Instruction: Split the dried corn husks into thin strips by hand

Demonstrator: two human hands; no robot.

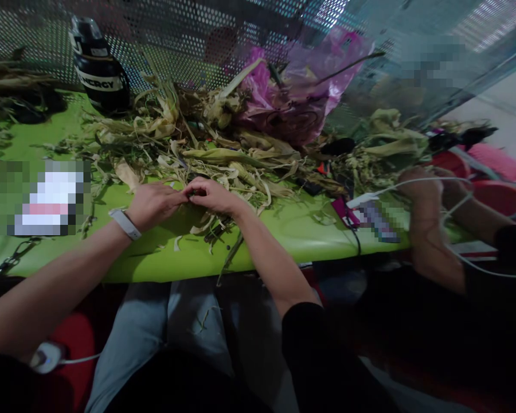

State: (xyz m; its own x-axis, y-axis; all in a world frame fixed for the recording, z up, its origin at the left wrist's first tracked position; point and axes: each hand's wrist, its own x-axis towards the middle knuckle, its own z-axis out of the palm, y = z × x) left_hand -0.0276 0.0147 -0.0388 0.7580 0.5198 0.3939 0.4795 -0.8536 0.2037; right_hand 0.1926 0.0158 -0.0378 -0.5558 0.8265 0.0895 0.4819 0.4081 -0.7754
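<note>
My left hand (157, 205), with a pale band (125, 223) on its wrist, reaches over the green tabletop (155, 261). Its fingertips meet those of my right hand (215, 195) at the near side of a heap of dried husks and stems (223, 155). The fingers of both hands are pinched together. What lies between them is too small and dark to make out. Loose plant scraps (212, 229) lie just below my right hand, and a pale dry husk (128, 175) rests behind my left hand.
A black bottle (101, 86) stands at the back left. A blurred-out phone-like screen (49, 198) lies at left. A pink plastic bag (292, 103) rises behind the heap. At right are a white cable (395, 186), a second phone-like object (380, 221) and a co-worker's hands (423, 186).
</note>
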